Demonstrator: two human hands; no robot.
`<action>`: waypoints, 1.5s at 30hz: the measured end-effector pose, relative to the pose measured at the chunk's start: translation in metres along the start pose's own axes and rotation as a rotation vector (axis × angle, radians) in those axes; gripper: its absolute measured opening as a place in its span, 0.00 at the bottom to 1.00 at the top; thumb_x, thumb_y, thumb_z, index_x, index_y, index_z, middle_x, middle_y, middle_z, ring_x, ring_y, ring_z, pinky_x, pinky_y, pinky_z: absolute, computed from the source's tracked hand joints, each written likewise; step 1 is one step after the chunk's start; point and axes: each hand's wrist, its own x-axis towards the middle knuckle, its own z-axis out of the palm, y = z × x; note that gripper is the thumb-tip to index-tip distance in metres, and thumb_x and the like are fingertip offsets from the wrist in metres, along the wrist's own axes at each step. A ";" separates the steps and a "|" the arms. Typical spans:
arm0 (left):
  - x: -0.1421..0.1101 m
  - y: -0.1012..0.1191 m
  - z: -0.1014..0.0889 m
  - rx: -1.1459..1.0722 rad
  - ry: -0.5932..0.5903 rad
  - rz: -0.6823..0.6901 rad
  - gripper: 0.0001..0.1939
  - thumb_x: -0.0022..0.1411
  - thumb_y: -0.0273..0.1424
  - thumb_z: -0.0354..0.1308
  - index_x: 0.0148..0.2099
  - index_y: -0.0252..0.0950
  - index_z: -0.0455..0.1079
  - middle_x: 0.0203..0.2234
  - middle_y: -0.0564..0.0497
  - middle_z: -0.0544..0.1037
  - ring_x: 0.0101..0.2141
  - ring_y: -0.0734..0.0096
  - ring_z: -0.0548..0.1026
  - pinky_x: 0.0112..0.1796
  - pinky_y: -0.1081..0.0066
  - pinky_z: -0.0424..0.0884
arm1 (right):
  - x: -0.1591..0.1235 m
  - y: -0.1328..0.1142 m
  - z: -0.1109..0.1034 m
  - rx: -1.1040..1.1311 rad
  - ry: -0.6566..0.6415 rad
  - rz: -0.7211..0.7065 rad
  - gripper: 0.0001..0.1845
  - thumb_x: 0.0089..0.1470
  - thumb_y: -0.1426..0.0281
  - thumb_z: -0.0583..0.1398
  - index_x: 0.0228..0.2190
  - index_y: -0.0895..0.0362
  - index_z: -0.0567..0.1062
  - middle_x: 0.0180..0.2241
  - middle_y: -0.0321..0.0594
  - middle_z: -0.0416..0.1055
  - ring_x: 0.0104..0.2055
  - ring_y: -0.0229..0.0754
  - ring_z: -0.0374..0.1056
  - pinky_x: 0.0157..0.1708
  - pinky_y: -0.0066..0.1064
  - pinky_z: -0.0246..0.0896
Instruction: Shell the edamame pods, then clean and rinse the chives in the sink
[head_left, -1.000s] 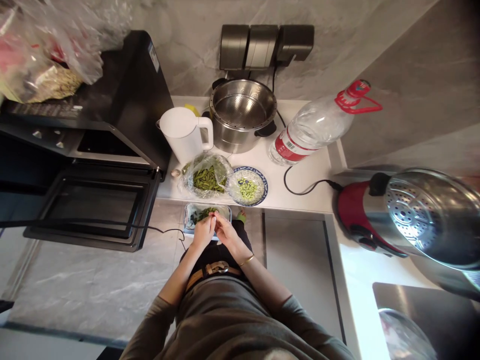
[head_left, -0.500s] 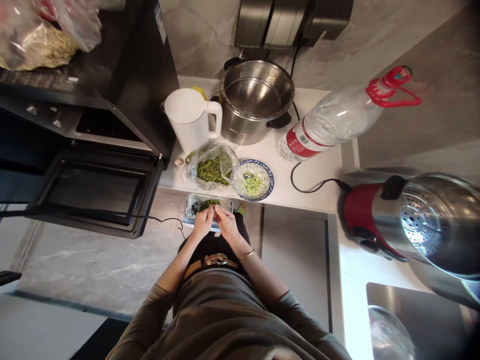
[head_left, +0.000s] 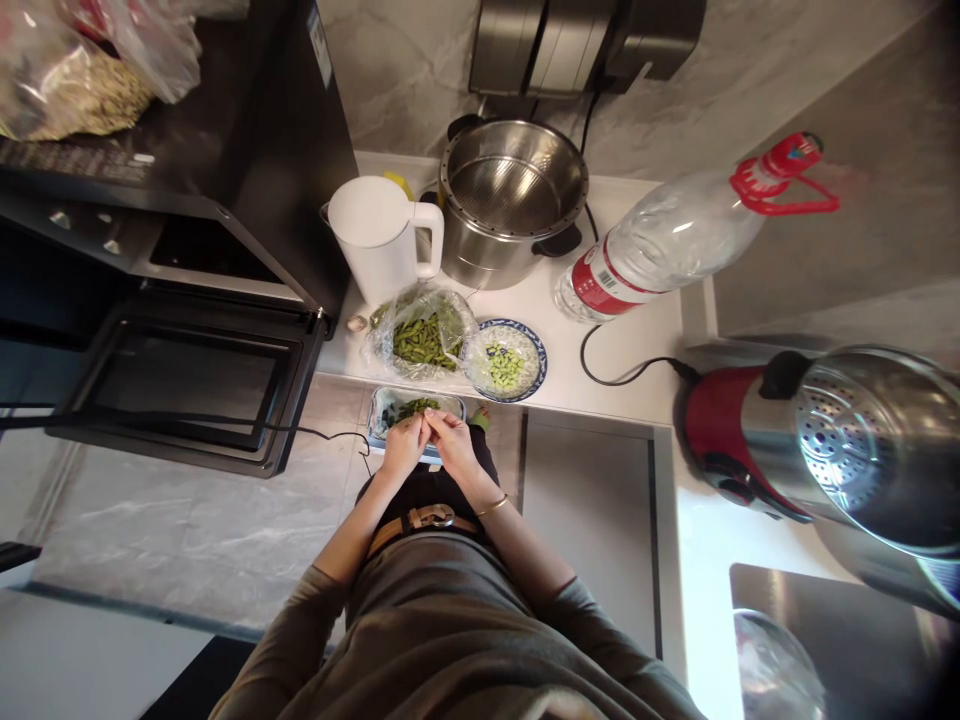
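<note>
Both hands are closed and meet at the fingertips in front of my waist, over the near edge of a bin. My left hand (head_left: pixel 406 446) pinches with thumb and forefinger, and my right hand (head_left: pixel 453 445) pinches against it. Whatever lies between the fingers is too small and hidden to make out. Below them, the bin (head_left: pixel 381 398) has a bag liner and holds green pod scraps (head_left: pixel 415 407). On the counter beyond, a clear plastic bag holds green soybean pods (head_left: pixel 426 342). Beside it, a blue-rimmed plate (head_left: pixel 537 352) carries shelled green beans (head_left: pixel 505 369).
A white jug (head_left: pixel 373 240) and a steel pot (head_left: pixel 487 258) stand behind the bag. A large water bottle (head_left: pixel 660 245) is at right, near a red steamer (head_left: pixel 724 420). At left, an oven door (head_left: pixel 187 385) hangs open, with a cord crossing it.
The view has tilted and shifted, so the counter things sit higher in the picture. Both hands stay together over the bin, with only small finger movements.
</note>
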 end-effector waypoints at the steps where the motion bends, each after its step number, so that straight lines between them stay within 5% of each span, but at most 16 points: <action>1: 0.000 0.001 0.000 -0.033 0.014 -0.023 0.17 0.69 0.31 0.42 0.32 0.36 0.69 0.23 0.48 0.77 0.25 0.70 0.75 0.29 0.73 0.67 | 0.000 -0.001 -0.001 -0.002 0.002 0.004 0.14 0.31 0.63 0.74 0.21 0.56 0.79 0.23 0.34 0.75 0.27 0.36 0.69 0.33 0.30 0.67; 14: 0.000 0.005 0.004 0.027 0.090 -0.107 0.16 0.70 0.32 0.43 0.41 0.33 0.72 0.30 0.42 0.80 0.30 0.64 0.78 0.33 0.69 0.70 | -0.005 -0.002 0.002 0.017 -0.034 -0.017 0.14 0.33 0.64 0.73 0.26 0.54 0.82 0.30 0.36 0.79 0.33 0.40 0.72 0.39 0.32 0.68; 23: -0.001 0.001 0.003 0.155 0.073 0.023 0.15 0.69 0.32 0.45 0.36 0.34 0.71 0.25 0.43 0.77 0.27 0.65 0.76 0.30 0.69 0.68 | -0.001 0.002 0.003 0.111 0.073 -0.006 0.03 0.36 0.73 0.66 0.19 0.55 0.77 0.25 0.33 0.76 0.29 0.35 0.69 0.35 0.28 0.64; 31: 0.001 -0.004 0.002 0.210 0.119 0.020 0.18 0.70 0.32 0.43 0.34 0.35 0.70 0.24 0.45 0.77 0.25 0.69 0.74 0.28 0.72 0.65 | -0.008 0.001 0.005 0.081 -0.011 0.040 0.08 0.36 0.69 0.69 0.25 0.55 0.79 0.24 0.32 0.75 0.26 0.34 0.67 0.31 0.26 0.64; 45: 0.004 -0.002 -0.007 0.241 0.097 0.042 0.19 0.70 0.33 0.43 0.30 0.35 0.70 0.22 0.46 0.75 0.24 0.69 0.72 0.27 0.72 0.61 | -0.001 0.006 -0.001 0.110 -0.078 0.099 0.08 0.34 0.78 0.65 0.17 0.55 0.71 0.17 0.28 0.68 0.22 0.32 0.64 0.30 0.26 0.63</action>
